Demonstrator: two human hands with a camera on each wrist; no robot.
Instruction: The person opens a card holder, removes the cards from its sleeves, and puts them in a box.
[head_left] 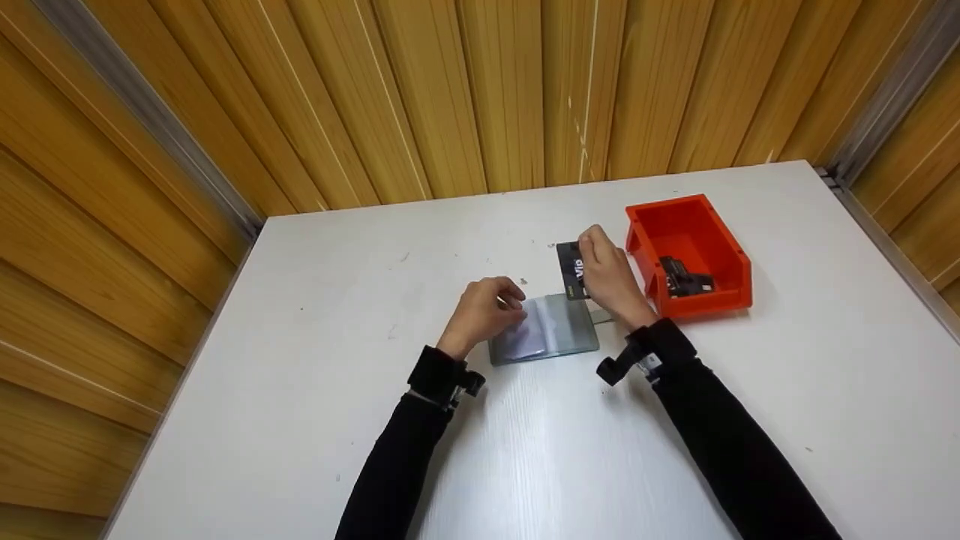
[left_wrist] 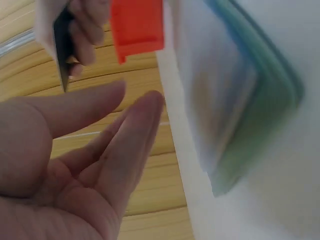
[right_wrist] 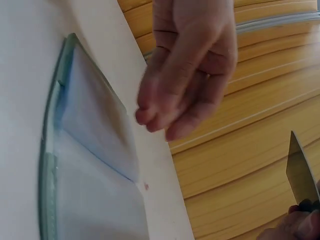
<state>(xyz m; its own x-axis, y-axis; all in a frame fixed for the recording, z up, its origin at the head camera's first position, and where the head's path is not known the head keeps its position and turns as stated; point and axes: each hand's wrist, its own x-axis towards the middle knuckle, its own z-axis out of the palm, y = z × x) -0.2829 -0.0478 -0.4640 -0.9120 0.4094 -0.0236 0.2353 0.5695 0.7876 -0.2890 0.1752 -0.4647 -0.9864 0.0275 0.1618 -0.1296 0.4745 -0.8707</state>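
A green card holder (head_left: 585,330) lies unfolded on the white table, its clear plastic sleeves (head_left: 525,337) spread out. Over its left half hovers my left hand (head_left: 484,311), fingers loosely bent; in the left wrist view a gap shows between thumb and fingertips (left_wrist: 150,105), with nothing held. Above the holder's upper right corner, my right hand (head_left: 609,274) pinches a black card (head_left: 569,274) with "Vip" printed on it. The right wrist view shows that card (right_wrist: 299,172) raised nearly edge-on at the lower right.
Right of the holder stands a red bin (head_left: 705,306) with several dark cards (head_left: 679,277) inside. From the holder's right edge a small strap (head_left: 602,316) sticks out. A yellow wood-patterned wall (head_left: 450,97) rises behind the table (head_left: 315,375).
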